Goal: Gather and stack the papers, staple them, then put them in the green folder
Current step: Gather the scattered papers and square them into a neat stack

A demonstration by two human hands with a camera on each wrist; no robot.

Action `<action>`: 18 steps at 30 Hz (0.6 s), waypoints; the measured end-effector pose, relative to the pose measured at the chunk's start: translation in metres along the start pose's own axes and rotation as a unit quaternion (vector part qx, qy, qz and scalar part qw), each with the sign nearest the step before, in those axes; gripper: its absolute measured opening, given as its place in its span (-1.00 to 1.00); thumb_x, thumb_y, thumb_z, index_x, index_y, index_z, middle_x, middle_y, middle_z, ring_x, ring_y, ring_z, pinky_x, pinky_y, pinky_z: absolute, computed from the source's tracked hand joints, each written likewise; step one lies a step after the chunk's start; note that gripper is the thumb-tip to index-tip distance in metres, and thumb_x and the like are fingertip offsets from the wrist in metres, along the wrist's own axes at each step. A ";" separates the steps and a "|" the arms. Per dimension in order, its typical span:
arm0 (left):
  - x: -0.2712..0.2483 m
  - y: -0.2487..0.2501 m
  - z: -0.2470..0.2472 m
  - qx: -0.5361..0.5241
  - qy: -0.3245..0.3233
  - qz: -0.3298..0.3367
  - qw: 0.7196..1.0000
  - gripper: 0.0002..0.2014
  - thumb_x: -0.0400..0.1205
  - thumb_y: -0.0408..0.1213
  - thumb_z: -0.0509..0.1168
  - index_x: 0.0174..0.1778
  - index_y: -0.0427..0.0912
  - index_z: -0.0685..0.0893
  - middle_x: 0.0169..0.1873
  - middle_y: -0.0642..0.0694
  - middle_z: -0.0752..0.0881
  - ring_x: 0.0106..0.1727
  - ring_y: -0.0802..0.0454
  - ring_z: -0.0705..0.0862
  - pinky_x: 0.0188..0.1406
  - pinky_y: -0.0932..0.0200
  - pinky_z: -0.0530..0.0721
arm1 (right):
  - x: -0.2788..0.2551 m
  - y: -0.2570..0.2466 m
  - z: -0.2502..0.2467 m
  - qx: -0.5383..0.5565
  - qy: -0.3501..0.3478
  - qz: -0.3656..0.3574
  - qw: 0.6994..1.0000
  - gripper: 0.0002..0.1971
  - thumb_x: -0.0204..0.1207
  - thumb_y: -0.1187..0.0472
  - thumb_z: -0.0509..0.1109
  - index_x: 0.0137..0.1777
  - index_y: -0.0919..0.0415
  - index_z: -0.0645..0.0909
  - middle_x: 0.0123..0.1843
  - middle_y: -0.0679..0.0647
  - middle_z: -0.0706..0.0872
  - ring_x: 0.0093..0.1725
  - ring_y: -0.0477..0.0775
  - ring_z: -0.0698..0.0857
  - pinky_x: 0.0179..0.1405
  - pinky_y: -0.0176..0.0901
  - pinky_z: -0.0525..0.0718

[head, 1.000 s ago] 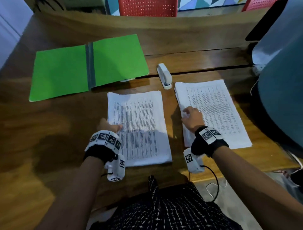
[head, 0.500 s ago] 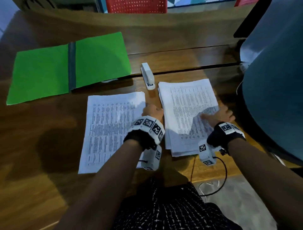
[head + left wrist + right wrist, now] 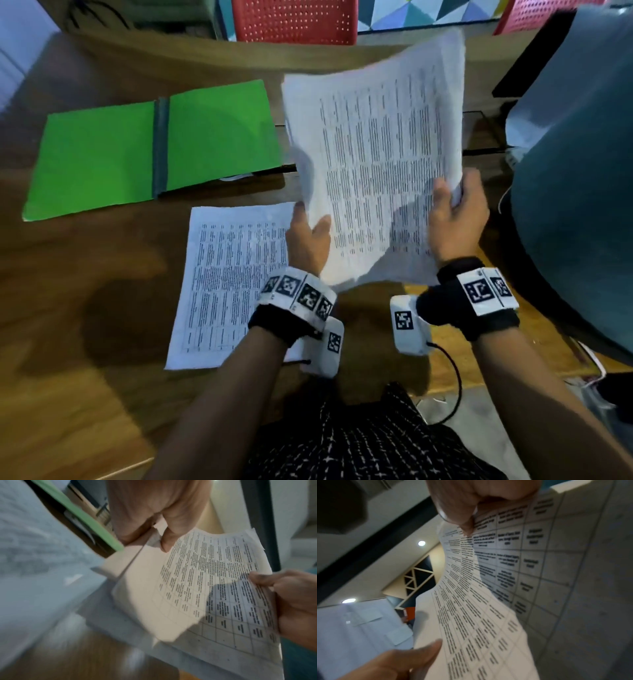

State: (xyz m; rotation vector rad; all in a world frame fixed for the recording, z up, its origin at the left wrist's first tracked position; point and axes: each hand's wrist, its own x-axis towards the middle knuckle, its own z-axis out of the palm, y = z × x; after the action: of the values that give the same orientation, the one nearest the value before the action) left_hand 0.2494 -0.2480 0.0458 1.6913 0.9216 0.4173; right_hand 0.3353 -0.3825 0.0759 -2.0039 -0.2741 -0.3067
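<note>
A sheaf of printed papers is raised off the table, tilted up toward me. My left hand pinches its left edge and my right hand grips its right edge. The wrist views show the same held papers between thumb and fingers. A second pile of papers lies flat on the table below my left wrist. The green folder lies open at the back left. The stapler is hidden behind the raised sheets.
The wooden table runs to a raised ledge at the back. A large grey-blue object crowds the right side. Red chairs stand beyond the table. A cable hangs from my right wrist camera.
Both hands have lifted the right-hand pile off the table and tilted it upright. The left hand came across from the left pile to take its left edge.
</note>
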 end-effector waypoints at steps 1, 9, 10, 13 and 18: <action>0.002 0.007 -0.015 -0.016 0.032 0.012 0.999 -0.65 0.65 -0.35 0.23 0.34 -0.41 0.45 0.02 -0.21 0.63 0.01 -0.09 0.61 -0.33 0.26 0.52 | -0.002 -0.011 0.005 0.024 -0.007 -0.013 1.000 -0.90 0.61 0.29 0.21 0.00 0.34 0.47 -0.36 -0.17 0.39 -0.36 -0.50 0.54 -0.41 -0.67 0.42; 0.025 -0.030 -0.115 0.094 0.154 -0.056 0.982 -0.71 0.66 -0.27 0.19 0.19 -0.39 0.57 0.14 -0.32 0.70 0.18 -0.22 0.65 -0.16 0.26 0.39 | -0.052 -0.039 0.084 0.036 -0.179 0.116 0.976 -0.74 0.61 0.37 0.17 0.28 0.38 0.35 0.07 0.13 0.57 0.09 0.00 0.53 0.13 -0.22 0.64; 0.024 -0.043 -0.124 0.124 0.139 -0.075 0.980 -0.71 0.66 -0.26 0.19 0.22 -0.38 0.56 0.20 -0.31 0.69 0.21 -0.22 0.64 -0.09 0.20 0.44 | -0.060 -0.035 0.093 0.015 -0.207 0.142 0.968 -0.74 0.61 0.38 0.17 0.28 0.36 0.34 0.05 0.09 0.53 0.11 0.05 0.55 0.19 -0.10 0.60; 0.018 -0.081 -0.147 0.203 0.084 -0.123 0.968 -0.66 0.66 -0.23 0.20 0.28 -0.35 0.55 0.28 -0.33 0.64 0.30 -0.27 0.59 0.21 0.01 0.54 | -0.085 -0.015 0.113 -0.072 -0.292 0.200 0.932 -0.70 0.61 0.36 0.20 0.32 0.37 0.37 0.17 0.17 0.60 0.20 0.18 0.60 0.08 -0.10 0.53; 0.011 -0.124 -0.165 0.277 0.063 -0.185 0.941 -0.58 0.55 -0.24 0.34 0.29 -0.33 0.51 0.37 -0.37 0.44 0.38 -0.34 0.42 0.35 -0.07 0.43 | -0.115 0.014 0.125 -0.174 -0.365 0.251 0.880 -0.60 0.55 0.22 0.28 0.32 0.40 0.37 0.31 0.36 0.56 0.21 0.30 0.58 0.13 0.01 0.58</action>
State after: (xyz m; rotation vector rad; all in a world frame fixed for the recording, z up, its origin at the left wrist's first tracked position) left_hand 0.0991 -0.1210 -0.0169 1.9435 1.5242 0.0031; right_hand 0.2432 -0.2828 -0.0272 -2.3884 -0.1553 0.8036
